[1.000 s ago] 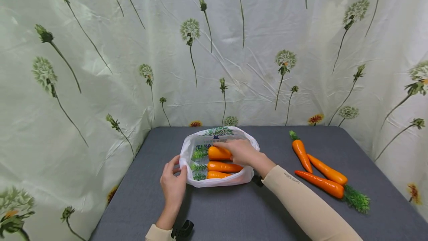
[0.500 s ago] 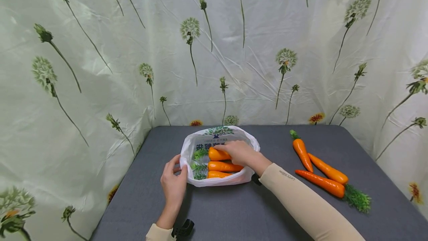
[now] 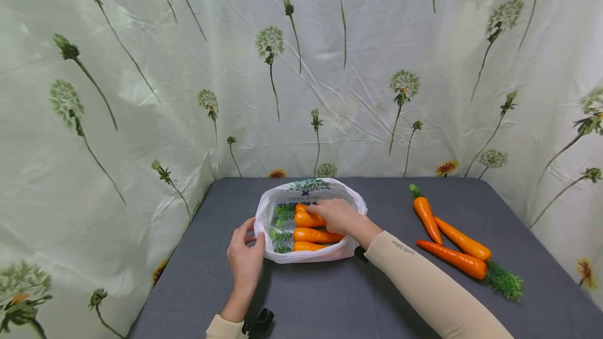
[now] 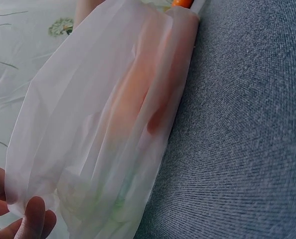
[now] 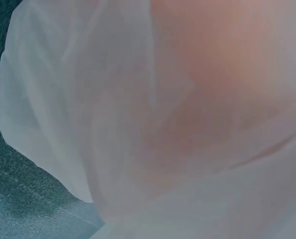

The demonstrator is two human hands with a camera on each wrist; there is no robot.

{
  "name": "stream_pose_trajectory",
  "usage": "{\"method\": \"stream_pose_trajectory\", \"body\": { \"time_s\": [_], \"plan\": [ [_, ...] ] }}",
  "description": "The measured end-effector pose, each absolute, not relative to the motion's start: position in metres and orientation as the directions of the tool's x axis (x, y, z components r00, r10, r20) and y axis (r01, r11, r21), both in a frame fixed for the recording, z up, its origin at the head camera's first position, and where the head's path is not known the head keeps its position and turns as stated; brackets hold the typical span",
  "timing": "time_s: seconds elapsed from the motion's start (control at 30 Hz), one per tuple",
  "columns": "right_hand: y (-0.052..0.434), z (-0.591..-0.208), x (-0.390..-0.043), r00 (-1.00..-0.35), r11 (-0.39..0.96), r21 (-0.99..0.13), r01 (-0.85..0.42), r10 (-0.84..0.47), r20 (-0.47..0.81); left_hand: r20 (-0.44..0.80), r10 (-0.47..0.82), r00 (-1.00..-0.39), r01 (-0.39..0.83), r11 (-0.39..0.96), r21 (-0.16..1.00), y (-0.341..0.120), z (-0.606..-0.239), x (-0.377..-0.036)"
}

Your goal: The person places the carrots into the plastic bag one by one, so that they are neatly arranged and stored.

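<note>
hands at an open white plastic bag of toy carrots on a grey surface

we note the right hand (image 3: 336, 214) reaching into the white plastic bag (image 3: 350, 204), its fingers curled over the rearmost carrot (image 3: 307, 219), which lies in the bag beside two more carrots (image 3: 313, 235), leafy tops to the left. the left hand (image 3: 245, 255) pinches the bag's left rim, keeping the mouth open. three loose carrots (image 3: 452, 247) lie well apart on the grey surface (image 3: 330, 297). in our judgement, the rim should be held taut and low, and the carrot laid parallel to its neighbours so the thin film does not snag.
</note>
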State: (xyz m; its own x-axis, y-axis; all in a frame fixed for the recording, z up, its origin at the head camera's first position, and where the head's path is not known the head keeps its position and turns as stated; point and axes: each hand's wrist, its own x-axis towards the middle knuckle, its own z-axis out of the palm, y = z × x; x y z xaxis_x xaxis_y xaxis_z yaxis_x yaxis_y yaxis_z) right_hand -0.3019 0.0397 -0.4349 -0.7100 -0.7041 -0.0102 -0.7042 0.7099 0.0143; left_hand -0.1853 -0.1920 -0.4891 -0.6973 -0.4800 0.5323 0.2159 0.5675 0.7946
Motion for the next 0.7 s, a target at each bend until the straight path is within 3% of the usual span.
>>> {"method": "stream_pose_trajectory", "body": {
  "time_s": [0.33,0.7],
  "plan": [
    [0.041,-0.439,-0.304,-0.729,0.729,0.012,-0.684,-0.684,-0.040,0.521,-0.483,-0.704,0.210,0.559,0.802,-0.191,-0.489,-0.184],
    [0.044,-0.442,-0.306,-0.722,0.721,-0.065,-0.690,-0.691,0.000,0.524,-0.481,-0.703,0.209,0.564,0.799,-0.193,-0.490,-0.184]
  ]
}}
